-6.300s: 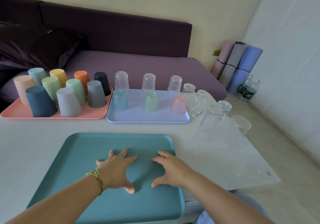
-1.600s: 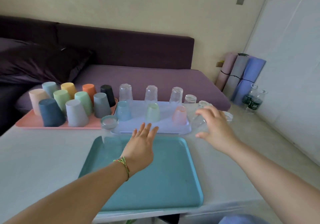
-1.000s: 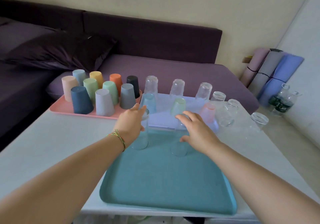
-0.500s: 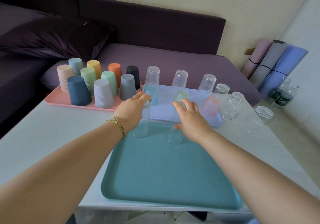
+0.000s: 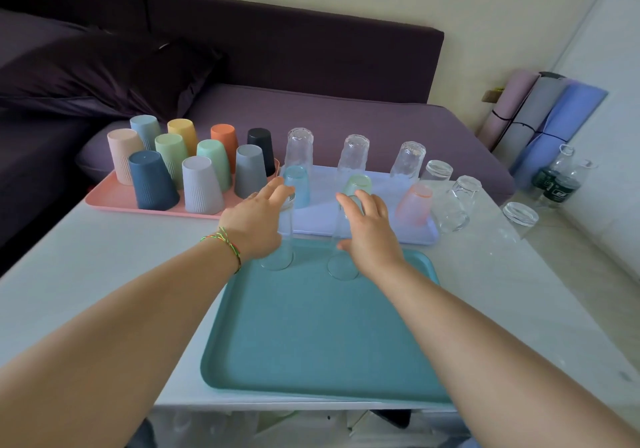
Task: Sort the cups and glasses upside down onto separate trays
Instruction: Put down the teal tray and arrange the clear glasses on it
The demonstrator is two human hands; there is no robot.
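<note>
Two tall clear glasses stand upside down at the far edge of the teal tray [image 5: 311, 343]. My left hand [image 5: 254, 220] lies against the left glass [image 5: 278, 257], fingers stretched out past its top. My right hand [image 5: 369, 236] touches the right glass [image 5: 341, 271], fingers spread over its top and thumb against its side. Several coloured cups [image 5: 150, 180] stand inverted on the pink tray [image 5: 104, 201]. The lavender tray [image 5: 381, 234] holds three clear ribbed glasses [image 5: 353, 153] and three tinted ones [image 5: 414, 203].
Three loose clear glasses [image 5: 457, 205] stand on the white table [image 5: 86, 267] to the right of the lavender tray. A purple sofa [image 5: 311, 111] runs behind the table. Rolled mats [image 5: 540, 118] and water bottles [image 5: 557, 180] stand on the floor at the right.
Both tall glasses came to the teal tray's far edge and stand there. My fingers have straightened on them since half a second ago.
</note>
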